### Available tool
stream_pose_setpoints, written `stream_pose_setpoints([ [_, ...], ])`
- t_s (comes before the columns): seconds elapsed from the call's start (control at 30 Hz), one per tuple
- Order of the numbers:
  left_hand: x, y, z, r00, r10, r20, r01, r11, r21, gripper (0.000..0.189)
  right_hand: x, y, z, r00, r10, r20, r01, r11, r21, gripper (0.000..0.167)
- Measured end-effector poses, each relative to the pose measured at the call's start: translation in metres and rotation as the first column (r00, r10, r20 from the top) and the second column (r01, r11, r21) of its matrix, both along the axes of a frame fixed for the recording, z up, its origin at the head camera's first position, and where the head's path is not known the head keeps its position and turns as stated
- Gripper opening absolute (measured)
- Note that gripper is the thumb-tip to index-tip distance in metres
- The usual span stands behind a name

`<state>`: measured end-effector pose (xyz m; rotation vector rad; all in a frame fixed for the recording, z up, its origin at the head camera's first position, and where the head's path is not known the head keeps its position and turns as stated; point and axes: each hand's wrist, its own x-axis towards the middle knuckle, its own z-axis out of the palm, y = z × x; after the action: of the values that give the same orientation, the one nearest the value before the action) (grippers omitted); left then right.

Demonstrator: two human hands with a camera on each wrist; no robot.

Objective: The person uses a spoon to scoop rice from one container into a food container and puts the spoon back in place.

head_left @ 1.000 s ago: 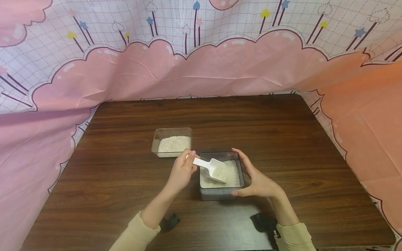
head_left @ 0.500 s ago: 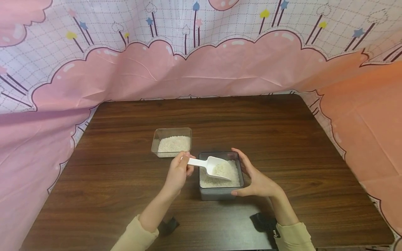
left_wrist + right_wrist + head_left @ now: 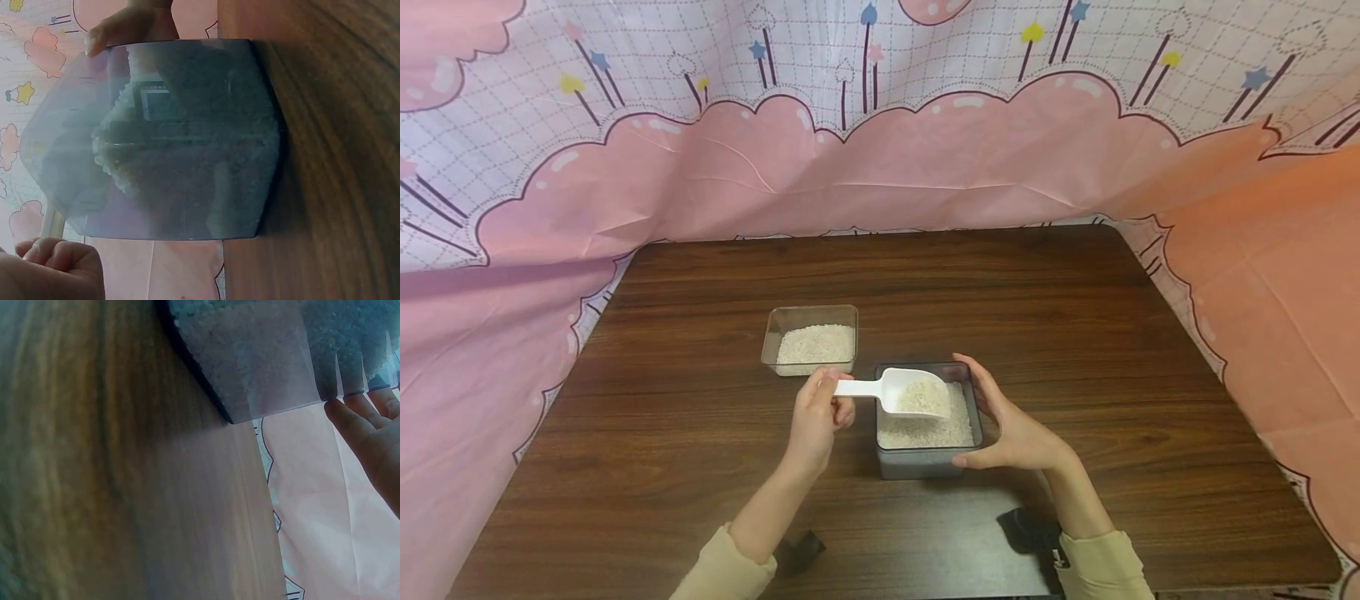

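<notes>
My left hand (image 3: 816,410) grips the handle of a white scoop (image 3: 889,390), held level and heaped with white grains that look like rice. The scoop's bowl is over a square tinted see-through container (image 3: 917,465), which holds a deep bed of the same grains. My right hand (image 3: 1021,435) holds this container at its right side, thumb at the front corner, fingers toward the back. In the left wrist view the container (image 3: 187,169) stands between both hands, and the scoop's bowl is blurred behind its wall. Fingertips (image 3: 350,415) of the right hand touch the wall in the right wrist view.
A smaller shallow clear tray (image 3: 772,340) with some white grains stands behind and left of the container. All rests on a dark wood-grain table (image 3: 1000,292). A patterned pink cloth (image 3: 917,200) hangs behind it and at the sides.
My left hand has drawn slightly left and nearer me. The scoop has turned from slanting down into the grains to level, its load above them. My right hand has stayed put.
</notes>
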<state>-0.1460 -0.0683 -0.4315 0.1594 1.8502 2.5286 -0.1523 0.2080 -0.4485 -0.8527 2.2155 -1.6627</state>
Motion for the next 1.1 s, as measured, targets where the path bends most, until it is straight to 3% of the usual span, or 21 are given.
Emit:
stream_pose_setpoints([
  [0.33, 0.002, -0.001, 0.002, 0.999, -0.012, -0.041, 0.014, 0.999, 0.048, 0.024, 0.0, -0.001, 0.0, 1.0, 0.007, -0.011, -0.007, 1.0, -0.009, 0.122],
  [0.7, 0.001, -0.013, 0.021, 0.999, -0.01, -0.052, 0.017, 0.99, 0.14, 0.027, 0.001, 0.0, 0.001, 1.0, -0.005, 0.016, 0.005, 1.0, 0.004, 0.122],
  [0.9, -0.005, -0.029, 0.03, 0.993, 0.073, -0.088, -0.056, 0.982, 0.183, 0.027, 0.0, -0.001, 0.001, 1.0, 0.006, 0.004, -0.006, 1.0, 0.005, 0.122],
  [1.1, -0.018, -0.045, 0.03, 0.968, 0.218, -0.124, -0.181, 0.949, 0.257, 0.028, 0.0, 0.0, 0.0, 1.0, 0.009, 0.002, -0.009, 1.0, 0.007, 0.121],
])
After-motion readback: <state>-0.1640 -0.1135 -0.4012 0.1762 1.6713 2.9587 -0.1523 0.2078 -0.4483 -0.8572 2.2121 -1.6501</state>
